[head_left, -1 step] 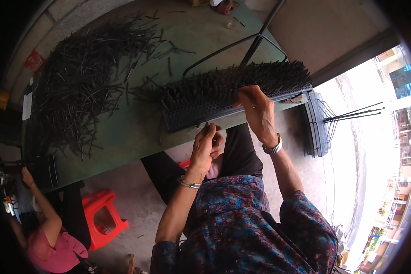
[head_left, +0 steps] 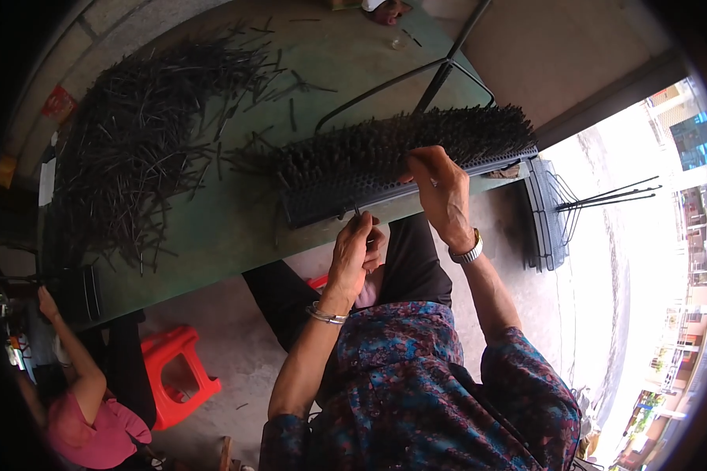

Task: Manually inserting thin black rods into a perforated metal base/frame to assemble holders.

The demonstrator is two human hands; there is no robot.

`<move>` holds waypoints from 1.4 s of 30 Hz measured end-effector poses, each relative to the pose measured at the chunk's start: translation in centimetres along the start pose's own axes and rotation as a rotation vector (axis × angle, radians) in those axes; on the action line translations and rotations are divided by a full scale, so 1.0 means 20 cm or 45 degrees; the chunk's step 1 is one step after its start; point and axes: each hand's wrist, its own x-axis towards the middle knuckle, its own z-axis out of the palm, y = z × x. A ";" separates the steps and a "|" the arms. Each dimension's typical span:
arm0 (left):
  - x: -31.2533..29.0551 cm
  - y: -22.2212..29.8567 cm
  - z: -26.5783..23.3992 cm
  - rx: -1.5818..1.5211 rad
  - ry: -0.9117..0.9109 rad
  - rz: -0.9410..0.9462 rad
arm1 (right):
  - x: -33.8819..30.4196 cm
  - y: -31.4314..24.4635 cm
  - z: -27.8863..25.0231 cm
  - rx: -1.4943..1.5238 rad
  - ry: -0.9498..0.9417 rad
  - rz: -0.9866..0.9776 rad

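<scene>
A long dark perforated panel point(head_left: 330, 199) lies along the near edge of the table, densely studded with upright black strips point(head_left: 401, 135). Bare rows of holes show at its left end and along its front. My left hand point(head_left: 357, 250) is closed just below the panel's front edge, with a thin black strip point(head_left: 357, 212) poking up from its fingertips. Over the front of the panel, right of the left hand, my right hand point(head_left: 443, 192) has its fingers curled together near the strips. What those fingers hold, if anything, is hidden.
A big heap of loose black strips point(head_left: 133, 133) covers the table's left side. Behind the panel stands a dark metal frame point(head_left: 440, 74). Grey panels with long rods point(head_left: 546, 212) stand at the right. A red stool point(head_left: 177, 377) and a person in pink point(head_left: 94, 428) are at lower left.
My right hand has shifted very slightly to the left over the panel. My left hand stays in nearly the same place.
</scene>
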 end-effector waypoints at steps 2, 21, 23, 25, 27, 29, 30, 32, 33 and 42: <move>0.01 -0.01 0.02 -0.062 0.046 -0.020 | 0.01 0.01 0.04 -0.169 0.055 -0.101; -0.03 0.00 0.04 -0.139 0.054 0.060 | 0.03 0.05 0.10 -0.314 0.056 -0.179; -0.03 0.00 0.04 -0.146 0.056 0.069 | 0.04 0.06 0.09 -0.348 0.045 -0.195; -0.03 0.00 0.03 -0.158 0.025 0.068 | 0.05 0.06 0.09 -0.381 0.034 -0.211; -0.03 0.00 0.02 -0.164 0.028 0.060 | 0.06 0.06 0.09 -0.402 -0.006 -0.228; -0.04 0.00 0.02 -0.170 0.032 0.051 | 0.07 0.04 0.08 -0.411 -0.040 -0.234; -0.04 -0.01 0.02 -0.163 0.043 0.046 | 0.08 0.04 0.08 -0.422 -0.072 -0.240; -0.03 -0.01 0.02 -0.157 0.053 0.042 | 0.09 0.06 0.08 -0.439 -0.087 -0.293; -0.03 -0.02 0.02 -0.163 0.055 0.057 | 0.09 0.06 0.09 -0.454 -0.101 -0.344; -0.03 -0.03 0.00 -0.105 0.068 0.083 | 0.09 0.07 0.13 -0.434 -0.107 -0.264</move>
